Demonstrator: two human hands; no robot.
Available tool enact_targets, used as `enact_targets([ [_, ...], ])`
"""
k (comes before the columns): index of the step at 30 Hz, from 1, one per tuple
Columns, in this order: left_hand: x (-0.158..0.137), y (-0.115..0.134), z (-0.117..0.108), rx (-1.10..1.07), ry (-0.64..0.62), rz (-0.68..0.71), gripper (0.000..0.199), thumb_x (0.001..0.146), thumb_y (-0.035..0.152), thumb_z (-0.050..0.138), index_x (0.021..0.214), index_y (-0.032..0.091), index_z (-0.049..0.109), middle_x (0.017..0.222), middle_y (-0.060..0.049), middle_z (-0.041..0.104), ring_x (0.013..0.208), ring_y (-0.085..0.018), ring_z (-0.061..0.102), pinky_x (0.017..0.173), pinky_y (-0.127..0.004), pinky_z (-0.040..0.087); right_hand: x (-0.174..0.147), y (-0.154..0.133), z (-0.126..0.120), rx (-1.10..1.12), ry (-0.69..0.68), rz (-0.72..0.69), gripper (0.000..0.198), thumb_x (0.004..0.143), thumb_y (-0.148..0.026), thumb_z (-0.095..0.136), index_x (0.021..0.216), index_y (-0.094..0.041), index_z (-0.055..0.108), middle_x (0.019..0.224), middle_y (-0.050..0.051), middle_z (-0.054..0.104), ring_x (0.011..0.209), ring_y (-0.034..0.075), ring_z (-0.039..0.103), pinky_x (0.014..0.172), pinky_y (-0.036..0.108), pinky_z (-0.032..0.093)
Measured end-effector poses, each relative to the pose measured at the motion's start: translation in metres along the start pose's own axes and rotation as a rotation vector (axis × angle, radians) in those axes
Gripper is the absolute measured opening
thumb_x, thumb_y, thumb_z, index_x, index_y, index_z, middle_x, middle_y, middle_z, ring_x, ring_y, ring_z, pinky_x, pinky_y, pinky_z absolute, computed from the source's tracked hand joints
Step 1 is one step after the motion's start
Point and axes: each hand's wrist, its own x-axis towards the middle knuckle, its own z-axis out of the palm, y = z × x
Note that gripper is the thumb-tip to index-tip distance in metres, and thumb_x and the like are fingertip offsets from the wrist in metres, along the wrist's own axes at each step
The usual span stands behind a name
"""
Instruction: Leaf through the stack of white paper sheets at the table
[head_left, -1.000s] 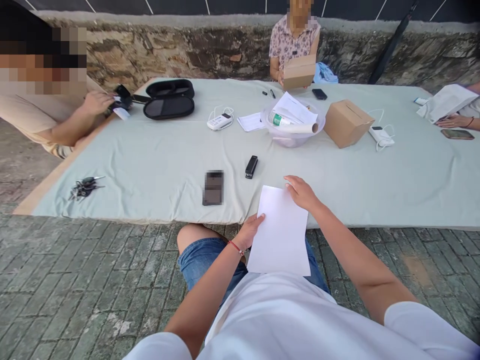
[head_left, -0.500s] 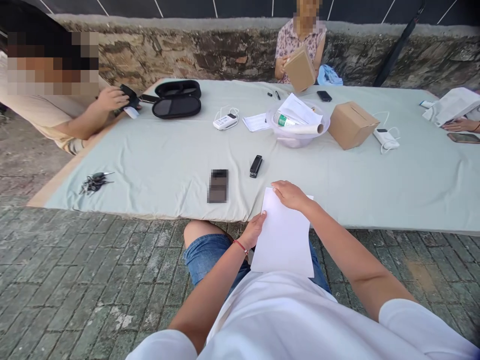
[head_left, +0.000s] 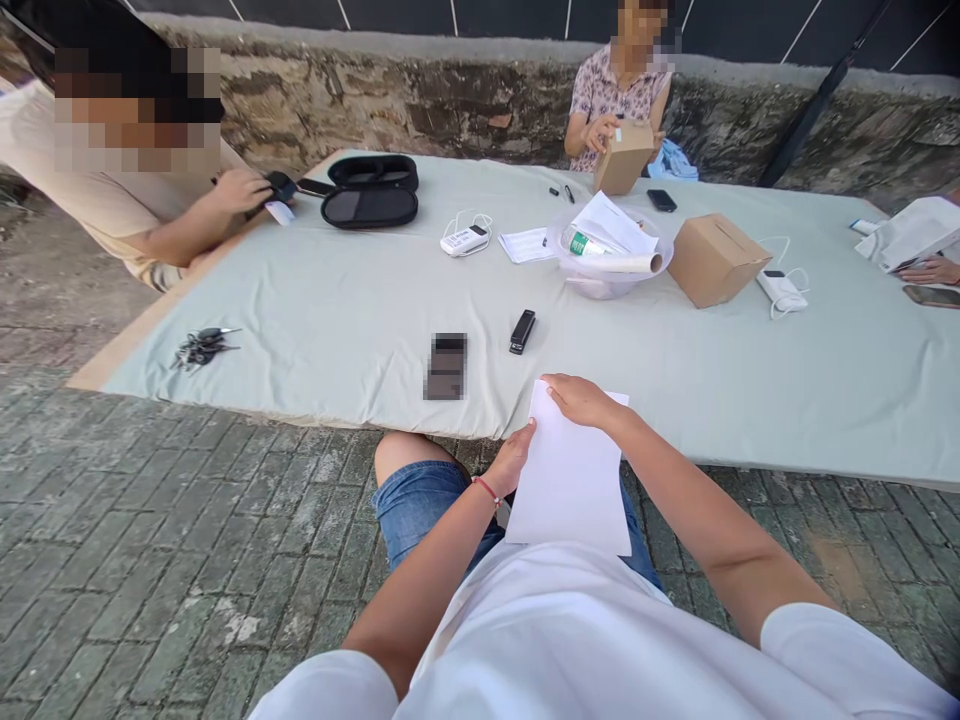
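Observation:
White paper (head_left: pixel 571 480) spans from the table's near edge down to my lap; I cannot tell how many sheets there are. My left hand (head_left: pixel 513 460) grips its left edge, thumb on top and the other fingers hidden beneath. Across the upper part lies my right hand (head_left: pixel 581 402), its fingers closed over the top left corner. Just beyond the paper a black stapler (head_left: pixel 523 332) rests on the cloth. To its left is a dark phone-like rectangle (head_left: pixel 445 367), blurred out.
On the cloth-covered table (head_left: pixel 337 320) are keys (head_left: pixel 204 347), an open black case (head_left: pixel 371 192), a bowl (head_left: pixel 600 285) with papers and a bottle, and a cardboard box (head_left: pixel 716 262). One person across holds another box (head_left: pixel 625 158); a person at left handles a dark object.
The view has shifted slightly, moving the table things rightward. The person across has lowered and turned their box onto the table edge. My hands keep their hold on the paper.

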Motion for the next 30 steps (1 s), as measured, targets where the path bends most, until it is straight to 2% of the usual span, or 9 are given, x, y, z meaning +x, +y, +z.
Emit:
enact_targets([
  [5, -0.002, 0.000, 0.000, 0.025, 0.001, 0.018, 0.050, 0.081, 0.059, 0.067, 0.103, 0.015, 0.071, 0.114, -0.015, 0.072, 0.118, -0.032, 0.061, 0.103, -0.040, 0.047, 0.003, -0.004, -0.005, 0.061, 0.056, -0.021, 0.038, 0.101, -0.035, 0.035, 0.122, -0.022, 0.064, 0.123, 0.008, 0.067, 0.111, 0.025, 0.062, 0.093, 0.037, 0.045],
  [9, -0.007, 0.005, 0.005, 0.051, -0.003, 0.010, 0.049, 0.082, 0.060, 0.066, 0.100, 0.014, 0.071, 0.116, -0.016, 0.071, 0.116, -0.033, 0.062, 0.101, -0.041, 0.047, 0.007, -0.008, -0.011, 0.188, 0.103, -0.007, 0.032, 0.099, -0.040, 0.042, 0.103, -0.023, 0.069, 0.098, 0.003, 0.072, 0.088, 0.020, 0.065, 0.080, 0.031, 0.046],
  [13, -0.012, 0.008, 0.007, 0.028, -0.054, 0.057, 0.045, 0.082, 0.056, 0.067, 0.103, 0.016, 0.072, 0.119, -0.013, 0.070, 0.121, -0.031, 0.059, 0.106, -0.039, 0.043, 0.011, -0.010, -0.013, 0.170, 0.101, 0.027, 0.034, 0.098, -0.039, 0.041, 0.086, -0.021, 0.068, 0.077, 0.001, 0.067, 0.072, 0.017, 0.059, 0.069, 0.028, 0.041],
  [17, -0.019, 0.005, 0.005, 0.040, -0.149, 0.102, 0.045, 0.080, 0.053, 0.071, 0.108, 0.018, 0.071, 0.114, -0.012, 0.072, 0.117, -0.031, 0.062, 0.106, -0.043, 0.043, 0.014, -0.011, -0.013, 0.141, 0.123, 0.066, 0.034, 0.098, -0.039, 0.039, 0.084, -0.021, 0.065, 0.075, 0.000, 0.065, 0.070, 0.016, 0.057, 0.067, 0.028, 0.038],
  [20, -0.020, 0.000, 0.001, 0.077, -0.133, 0.121, 0.046, 0.079, 0.055, 0.071, 0.102, 0.016, 0.072, 0.109, -0.013, 0.073, 0.113, -0.031, 0.064, 0.105, -0.043, 0.044, 0.013, -0.008, -0.014, 0.089, 0.089, 0.027, 0.037, 0.100, -0.041, 0.036, 0.086, -0.022, 0.064, 0.072, 0.000, 0.064, 0.067, 0.016, 0.055, 0.064, 0.028, 0.037],
  [23, -0.017, -0.003, -0.005, 0.031, -0.076, 0.088, 0.045, 0.079, 0.055, 0.071, 0.102, 0.016, 0.071, 0.107, -0.013, 0.074, 0.109, -0.031, 0.065, 0.102, -0.043, 0.047, 0.009, 0.003, -0.016, -0.005, 0.039, 0.001, 0.038, 0.101, -0.042, 0.033, 0.092, -0.023, 0.065, 0.077, 0.003, 0.067, 0.070, 0.019, 0.057, 0.065, 0.030, 0.037],
  [26, -0.013, -0.003, -0.011, -0.028, -0.024, 0.041, 0.041, 0.080, 0.051, 0.071, 0.101, 0.016, 0.071, 0.106, -0.013, 0.074, 0.105, -0.030, 0.067, 0.100, -0.045, 0.049, 0.001, 0.021, -0.017, -0.054, -0.015, 0.027, 0.038, 0.101, -0.042, 0.031, 0.105, -0.024, 0.064, 0.094, 0.006, 0.071, 0.081, 0.022, 0.062, 0.071, 0.032, 0.041],
  [30, -0.010, -0.005, -0.016, -0.076, 0.010, 0.021, 0.039, 0.081, 0.048, 0.071, 0.103, 0.017, 0.070, 0.111, -0.014, 0.073, 0.105, -0.030, 0.067, 0.100, -0.045, 0.049, -0.011, 0.042, -0.016, -0.060, 0.035, 0.034, 0.041, 0.102, -0.042, 0.028, 0.122, -0.025, 0.060, 0.119, 0.008, 0.067, 0.101, 0.025, 0.062, 0.083, 0.037, 0.045],
])
